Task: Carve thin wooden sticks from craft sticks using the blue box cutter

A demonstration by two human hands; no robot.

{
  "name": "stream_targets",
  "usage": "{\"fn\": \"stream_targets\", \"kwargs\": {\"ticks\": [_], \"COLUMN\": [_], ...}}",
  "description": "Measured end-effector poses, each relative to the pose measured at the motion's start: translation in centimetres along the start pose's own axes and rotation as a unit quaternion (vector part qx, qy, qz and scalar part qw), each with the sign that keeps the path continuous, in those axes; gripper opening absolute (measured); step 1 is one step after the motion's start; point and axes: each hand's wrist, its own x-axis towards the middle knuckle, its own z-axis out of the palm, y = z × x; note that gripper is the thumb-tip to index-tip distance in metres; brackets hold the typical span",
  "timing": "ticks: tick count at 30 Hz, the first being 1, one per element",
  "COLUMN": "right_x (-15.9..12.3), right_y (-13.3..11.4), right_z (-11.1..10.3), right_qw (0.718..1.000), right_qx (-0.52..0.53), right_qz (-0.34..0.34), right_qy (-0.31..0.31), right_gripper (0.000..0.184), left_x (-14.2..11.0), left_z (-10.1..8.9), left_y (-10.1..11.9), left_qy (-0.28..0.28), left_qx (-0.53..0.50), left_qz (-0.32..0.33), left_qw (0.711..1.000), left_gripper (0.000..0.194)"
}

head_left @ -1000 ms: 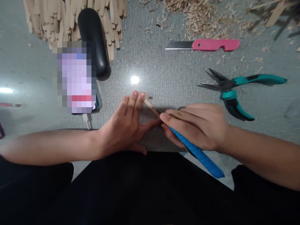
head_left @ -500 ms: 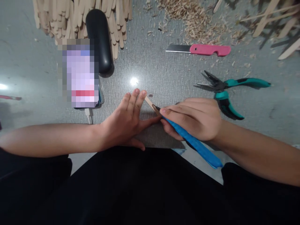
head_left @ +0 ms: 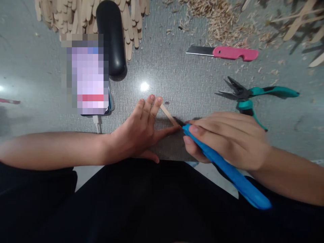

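Observation:
My left hand [head_left: 138, 135] lies flat on the grey floor with its fingers spread. Its fingertips and thumb press down a thin wooden stick [head_left: 168, 114] that lies slanted between them. My right hand [head_left: 227, 140] is closed round a blue-handled knife [head_left: 227, 168]. The knife's dark blade tip rests at the lower right end of the stick, beside my left thumb. The blue handle runs back to the lower right over my black-clad leg.
A pink-handled knife [head_left: 229, 53] and teal-handled pliers [head_left: 253, 96] lie to the right. A black case [head_left: 111, 37] and a phone [head_left: 88, 77] sit at the left, by a heap of wooden sticks [head_left: 76, 13]. Wood shavings [head_left: 217, 20] are strewn at the back.
My right hand has drawn the blue knife back to the right, off the stick's middle to its end. My left hand holds the stick in the same place.

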Motion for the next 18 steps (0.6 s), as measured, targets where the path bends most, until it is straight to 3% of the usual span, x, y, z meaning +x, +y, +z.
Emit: {"fn": "stream_targets", "kwargs": {"ticks": [9,18], "right_x": [-0.3,-1.2], "right_y": [0.5,0.0], "right_z": [2.0,3.7], "right_qw": [0.999,0.999], "right_qx": [-0.016,-0.041], "right_qz": [-0.011,0.020], "right_qy": [-0.026,0.030], "right_gripper": [0.017,0.010], "left_x": [-0.4,-0.5], "left_z": [0.3,0.3], "left_y": [0.1,0.4], "left_qy": [0.023,0.032], "left_qx": [-0.010,-0.007], "left_qz": [-0.002,-0.004], "left_qw": [1.000,0.999], "left_gripper": [0.129,0.140]}}
